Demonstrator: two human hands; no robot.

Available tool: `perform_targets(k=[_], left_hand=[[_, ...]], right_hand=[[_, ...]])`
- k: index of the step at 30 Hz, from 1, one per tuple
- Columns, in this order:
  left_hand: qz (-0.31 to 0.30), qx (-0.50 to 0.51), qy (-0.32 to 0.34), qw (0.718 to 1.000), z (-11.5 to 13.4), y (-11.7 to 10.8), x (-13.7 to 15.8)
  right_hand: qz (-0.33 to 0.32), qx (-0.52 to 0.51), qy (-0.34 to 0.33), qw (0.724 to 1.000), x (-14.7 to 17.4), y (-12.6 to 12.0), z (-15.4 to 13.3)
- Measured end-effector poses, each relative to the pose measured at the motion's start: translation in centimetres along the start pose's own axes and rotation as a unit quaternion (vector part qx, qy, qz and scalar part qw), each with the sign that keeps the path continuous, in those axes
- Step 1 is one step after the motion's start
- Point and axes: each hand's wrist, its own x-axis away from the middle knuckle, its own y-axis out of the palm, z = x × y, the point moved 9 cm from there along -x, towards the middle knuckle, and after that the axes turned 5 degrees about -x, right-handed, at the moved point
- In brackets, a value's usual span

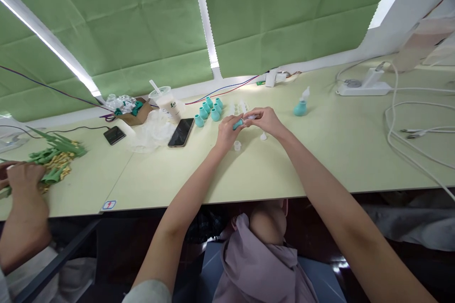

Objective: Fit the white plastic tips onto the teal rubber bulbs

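Near the middle of the table, my left hand (pixel 227 131) is closed around a teal rubber bulb (pixel 238 124). My right hand (pixel 265 120) pinches a small whitish plastic piece (pixel 251 117) against the bulb's end; fingers partly hide where the two meet. Below my hands stand a clear plastic cap-like piece (pixel 237 146) and a small white nozzle tip (pixel 263 136). Several clear plastic pieces (pixel 243 106) stand just behind my hands. To their left is a group of teal bulbs (pixel 214 113). Farther right, a teal bulb with a clear nozzle (pixel 300 107) stands upright.
Left of the bulbs lie a phone (pixel 181 132), a drink cup with a straw (pixel 167 102), a crumpled plastic bag (pixel 154 130) and a cardboard box (pixel 140 112). A power strip (pixel 364 88) and white cables are at right. A co-worker's hand (pixel 26 177) handles green-yellow pieces (pixel 59 161) at far left.
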Motion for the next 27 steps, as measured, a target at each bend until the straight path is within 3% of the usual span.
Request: perform_targets(k=[4, 8, 13, 16, 20, 23, 27], left_hand=[[0.000, 0.109, -0.051, 0.993, -0.7, -0.1, -0.3], [0.030, 0.243, -0.118, 0.962, -1.8, -0.5, -0.4], [0.067, 0.325, -0.137, 0.934, -1.6, -0.9, -0.1], [0.062, 0.332, -0.121, 0.934, -0.9, -0.4, 0.1], [0.045, 0.310, -0.118, 0.942, -0.9, 0.1, 0.1], [0.032, 0.275, -0.125, 0.953, -1.4, 0.0, -0.1], [0.078, 0.204, -0.155, 0.964, -3.3, -1.6, -0.3]], right_hand=[[0.008, 0.000, -0.005, 1.000, -0.1, -0.4, -0.5], [0.016, -0.029, -0.005, 0.999, -0.5, -0.7, -0.2], [-0.046, -0.101, 0.046, 0.993, -0.4, 2.4, 1.4], [-0.063, -0.146, 0.054, 0.986, -0.1, 4.2, 1.4], [-0.030, -0.098, 0.014, 0.995, 0.0, 4.0, 0.8], [0.016, -0.001, -0.007, 1.000, -0.3, 2.4, 0.8], [0.101, 0.054, -0.001, 0.993, -0.7, -1.4, 1.2]])
